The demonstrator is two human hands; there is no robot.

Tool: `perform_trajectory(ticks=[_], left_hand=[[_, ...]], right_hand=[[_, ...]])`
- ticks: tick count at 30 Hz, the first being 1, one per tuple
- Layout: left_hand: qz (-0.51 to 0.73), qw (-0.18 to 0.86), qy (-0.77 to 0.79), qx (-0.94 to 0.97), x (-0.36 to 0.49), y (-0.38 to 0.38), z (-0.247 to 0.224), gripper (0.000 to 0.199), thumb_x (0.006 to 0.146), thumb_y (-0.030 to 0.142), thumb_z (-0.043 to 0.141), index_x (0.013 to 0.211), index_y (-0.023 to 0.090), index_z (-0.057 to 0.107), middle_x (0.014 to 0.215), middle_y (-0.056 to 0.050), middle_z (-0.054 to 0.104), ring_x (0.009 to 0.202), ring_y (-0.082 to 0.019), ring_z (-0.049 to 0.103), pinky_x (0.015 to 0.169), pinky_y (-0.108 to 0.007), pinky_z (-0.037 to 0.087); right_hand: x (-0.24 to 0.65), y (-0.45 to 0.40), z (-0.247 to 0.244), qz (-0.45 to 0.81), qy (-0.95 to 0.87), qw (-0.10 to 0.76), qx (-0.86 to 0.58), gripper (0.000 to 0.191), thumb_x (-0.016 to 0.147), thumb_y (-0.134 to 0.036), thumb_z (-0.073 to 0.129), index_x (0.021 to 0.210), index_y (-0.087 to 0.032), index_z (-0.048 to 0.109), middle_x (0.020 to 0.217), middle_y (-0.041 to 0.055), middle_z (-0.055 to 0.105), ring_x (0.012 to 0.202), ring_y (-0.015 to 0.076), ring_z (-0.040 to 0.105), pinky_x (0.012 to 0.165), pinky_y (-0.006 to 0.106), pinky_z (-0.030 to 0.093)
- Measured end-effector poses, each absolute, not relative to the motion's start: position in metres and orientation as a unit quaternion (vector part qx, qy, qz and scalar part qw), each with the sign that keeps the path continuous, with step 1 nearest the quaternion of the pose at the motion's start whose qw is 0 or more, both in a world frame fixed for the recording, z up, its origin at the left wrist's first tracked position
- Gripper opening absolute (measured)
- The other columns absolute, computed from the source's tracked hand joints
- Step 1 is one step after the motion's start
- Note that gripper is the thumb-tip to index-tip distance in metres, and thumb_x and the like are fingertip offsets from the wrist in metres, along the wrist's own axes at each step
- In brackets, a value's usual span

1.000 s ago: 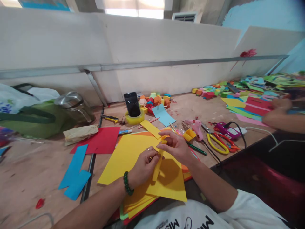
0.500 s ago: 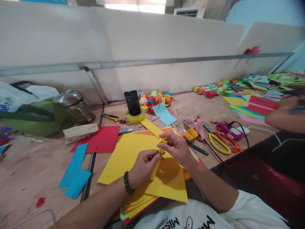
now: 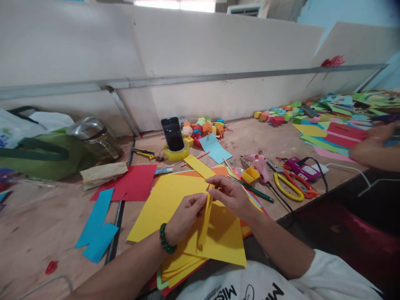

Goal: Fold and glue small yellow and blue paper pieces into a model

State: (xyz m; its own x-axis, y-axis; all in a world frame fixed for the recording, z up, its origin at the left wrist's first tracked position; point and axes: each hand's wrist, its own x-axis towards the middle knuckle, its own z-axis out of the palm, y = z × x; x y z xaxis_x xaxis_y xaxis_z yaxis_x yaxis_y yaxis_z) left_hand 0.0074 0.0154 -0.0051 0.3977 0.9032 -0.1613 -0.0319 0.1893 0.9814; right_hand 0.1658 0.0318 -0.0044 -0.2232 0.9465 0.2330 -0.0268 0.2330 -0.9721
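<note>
Between my two hands is a narrow folded yellow paper strip (image 3: 205, 223), its lower end hanging toward me over yellow sheets (image 3: 168, 196). My left hand (image 3: 187, 214) pinches the strip's left side near the top; a green bead bracelet circles that wrist. From the right, my right hand (image 3: 229, 193) grips its upper end with fingers bent round it. Just beyond the fingertips lies a flat yellow strip (image 3: 198, 166). A small open yellow paper box (image 3: 250, 175) stands right of my right hand, beside a green pen (image 3: 256, 192).
Pink glue gun (image 3: 258, 164), yellow-handled scissors (image 3: 287, 187) and a purple power adapter (image 3: 301, 168) lie right. A phone (image 3: 173, 133) stands in a tape roll ahead. Red sheet (image 3: 137, 181) and blue strips (image 3: 100, 216) are left. Another person's hand (image 3: 379, 139) is far right.
The folded strip's lower end has swung down and slightly right, more upright in view. My hands have shifted slightly left. The other person's hand has turned and opened.
</note>
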Motion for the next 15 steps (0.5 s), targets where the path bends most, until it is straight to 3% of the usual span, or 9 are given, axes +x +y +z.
perform_trajectory(ticks=[3, 6, 11, 15], left_hand=[[0.341, 0.647, 0.407, 0.547, 0.0091, 0.0135, -0.0033, 0.052, 0.071, 0.066, 0.061, 0.06, 0.017, 0.048, 0.056, 0.006, 0.033, 0.054, -0.009, 0.029, 0.052, -0.024, 0.023], [0.333, 0.657, 0.412, 0.537, 0.0102, 0.0118, -0.0024, 0.05, 0.068, 0.063, 0.064, 0.06, 0.017, 0.047, 0.056, 0.006, 0.034, 0.055, -0.009, 0.029, 0.053, -0.023, 0.025], [0.365, 0.683, 0.425, 0.469, 0.0089, 0.0134, -0.0056, 0.04, 0.071, 0.055, 0.063, 0.07, 0.015, 0.059, 0.066, 0.0, 0.054, 0.063, -0.013, 0.045, 0.059, -0.025, 0.038], [0.365, 0.68, 0.43, 0.468, 0.0074, 0.015, -0.004, 0.044, 0.07, 0.058, 0.063, 0.072, 0.014, 0.063, 0.067, -0.002, 0.06, 0.065, -0.015, 0.05, 0.06, -0.026, 0.041]], right_hand=[[0.1641, 0.0318, -0.0067, 0.488, -0.601, 0.502, -0.386, 0.028, 0.076, -0.037, 0.068, 0.097, -0.019, 0.062, 0.068, -0.0034, 0.052, 0.056, 0.0092, 0.05, 0.051, 0.023, 0.046], [0.1643, 0.0308, -0.0061, 0.465, -0.609, 0.503, -0.4, 0.026, 0.075, -0.032, 0.067, 0.097, -0.019, 0.063, 0.072, -0.0018, 0.054, 0.062, 0.0102, 0.052, 0.055, 0.023, 0.046], [0.1663, 0.031, -0.0061, 0.486, -0.59, 0.51, -0.396, 0.033, 0.072, -0.028, 0.067, 0.103, -0.02, 0.059, 0.083, 0.0016, 0.061, 0.069, 0.012, 0.056, 0.06, 0.025, 0.051], [0.1675, 0.0323, -0.0068, 0.518, -0.573, 0.506, -0.385, 0.038, 0.07, -0.029, 0.07, 0.105, -0.021, 0.057, 0.082, 0.0013, 0.062, 0.061, 0.0104, 0.056, 0.054, 0.024, 0.052]])
